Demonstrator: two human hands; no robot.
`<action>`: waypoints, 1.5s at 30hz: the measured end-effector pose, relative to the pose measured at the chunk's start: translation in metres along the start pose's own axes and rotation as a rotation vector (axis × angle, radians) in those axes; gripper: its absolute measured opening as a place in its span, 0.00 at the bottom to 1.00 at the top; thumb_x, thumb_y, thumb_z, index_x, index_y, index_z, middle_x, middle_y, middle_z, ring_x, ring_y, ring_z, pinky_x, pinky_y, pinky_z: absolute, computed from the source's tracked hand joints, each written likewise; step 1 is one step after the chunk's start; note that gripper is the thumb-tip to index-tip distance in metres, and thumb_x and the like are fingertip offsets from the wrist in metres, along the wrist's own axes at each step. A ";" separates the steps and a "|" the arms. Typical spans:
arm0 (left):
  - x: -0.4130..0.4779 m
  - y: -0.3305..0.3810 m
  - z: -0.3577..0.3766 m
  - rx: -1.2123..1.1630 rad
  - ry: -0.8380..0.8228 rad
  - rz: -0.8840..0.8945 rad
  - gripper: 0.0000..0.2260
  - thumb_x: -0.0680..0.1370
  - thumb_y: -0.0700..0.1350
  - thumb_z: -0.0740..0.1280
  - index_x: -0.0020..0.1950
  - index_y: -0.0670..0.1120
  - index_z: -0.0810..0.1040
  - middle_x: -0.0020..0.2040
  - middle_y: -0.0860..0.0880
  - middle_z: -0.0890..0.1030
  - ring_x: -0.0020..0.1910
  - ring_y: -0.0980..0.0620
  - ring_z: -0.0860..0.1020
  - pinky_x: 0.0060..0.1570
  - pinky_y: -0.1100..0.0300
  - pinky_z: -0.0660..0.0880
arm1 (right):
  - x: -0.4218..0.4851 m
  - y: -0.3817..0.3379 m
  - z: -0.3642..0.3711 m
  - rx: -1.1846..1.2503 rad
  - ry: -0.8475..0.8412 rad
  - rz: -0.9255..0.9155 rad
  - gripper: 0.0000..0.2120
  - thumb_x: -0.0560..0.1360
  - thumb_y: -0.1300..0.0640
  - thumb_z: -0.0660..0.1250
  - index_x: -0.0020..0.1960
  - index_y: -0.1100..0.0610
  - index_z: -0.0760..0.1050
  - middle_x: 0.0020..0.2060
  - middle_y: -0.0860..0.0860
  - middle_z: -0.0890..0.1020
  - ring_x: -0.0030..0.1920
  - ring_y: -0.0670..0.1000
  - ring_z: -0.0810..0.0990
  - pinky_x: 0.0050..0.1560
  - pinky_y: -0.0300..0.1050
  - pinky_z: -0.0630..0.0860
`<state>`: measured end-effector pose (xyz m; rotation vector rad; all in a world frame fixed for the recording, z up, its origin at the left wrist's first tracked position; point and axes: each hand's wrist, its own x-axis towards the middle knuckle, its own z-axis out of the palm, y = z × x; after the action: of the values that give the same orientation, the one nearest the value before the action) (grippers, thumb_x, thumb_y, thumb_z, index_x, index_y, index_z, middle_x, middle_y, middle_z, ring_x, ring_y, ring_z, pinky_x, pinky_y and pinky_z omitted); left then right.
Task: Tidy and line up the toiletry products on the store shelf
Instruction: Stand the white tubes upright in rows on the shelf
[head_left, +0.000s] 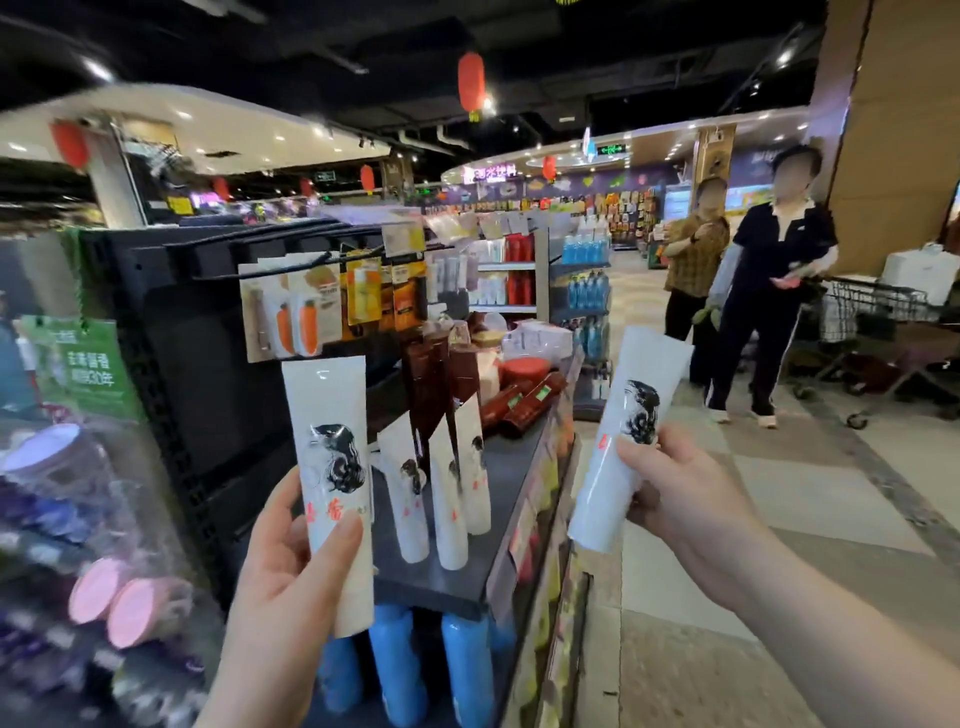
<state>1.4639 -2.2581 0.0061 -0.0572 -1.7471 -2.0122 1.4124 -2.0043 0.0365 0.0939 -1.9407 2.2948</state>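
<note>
**Two white tubes in hand, three on the shelf**

Head view: L hand (283, 561) is closed round the lower half of a white tube (332, 467), thumb (340, 532) pressed across the front over red characters, fingers wrapped behind. This tube stands upright, flat crimped end up, w/ a black ink-style print in its middle. It's held in front of the shelf's near left corner.

R hand (675, 499) grips a second white tube (623, 447) w/ the same print, fingers curled over its front at mid-height. This one tilts top-right and hangs out over the tiled aisle floor (779, 467), clear of the shelf.

On the dark grey shelf (447, 577), between both hands, three more matching tubes (447, 504) stand cap-down close together, leaning slightly, not in an even line. Behind them are dark brown boxes (431, 384) and red-brown packs (519, 402) lying flat. Carrot-print cards (296, 317) hang on hooks above. Blue bottles (395, 670) sit on the level below. Far right, two people (753, 291) stand by a shopping cart (872, 317). Left edge is blurred; pink lids (124, 603) show there.
</note>
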 end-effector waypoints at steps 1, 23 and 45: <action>0.002 -0.003 0.001 0.007 0.012 0.008 0.21 0.75 0.37 0.63 0.64 0.57 0.71 0.45 0.52 0.85 0.42 0.50 0.82 0.36 0.59 0.80 | 0.007 0.001 0.000 -0.017 0.000 -0.010 0.10 0.76 0.61 0.63 0.57 0.58 0.73 0.49 0.56 0.82 0.44 0.53 0.80 0.45 0.49 0.76; 0.094 -0.051 0.008 0.099 0.429 0.201 0.19 0.74 0.42 0.64 0.59 0.63 0.74 0.42 0.54 0.82 0.40 0.47 0.77 0.34 0.66 0.78 | 0.213 -0.035 0.082 -0.075 -0.422 -0.188 0.07 0.73 0.63 0.67 0.48 0.54 0.73 0.48 0.55 0.82 0.45 0.52 0.83 0.34 0.42 0.82; 0.088 -0.036 0.066 0.297 0.716 0.256 0.21 0.71 0.44 0.64 0.61 0.62 0.72 0.52 0.56 0.84 0.51 0.58 0.82 0.47 0.67 0.79 | 0.257 0.024 0.142 -0.928 -1.387 0.002 0.04 0.70 0.61 0.71 0.42 0.60 0.76 0.33 0.54 0.77 0.28 0.46 0.77 0.22 0.32 0.70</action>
<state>1.3546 -2.2206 0.0140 0.4559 -1.4444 -1.3341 1.1490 -2.1324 0.0715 1.8806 -3.2100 0.9249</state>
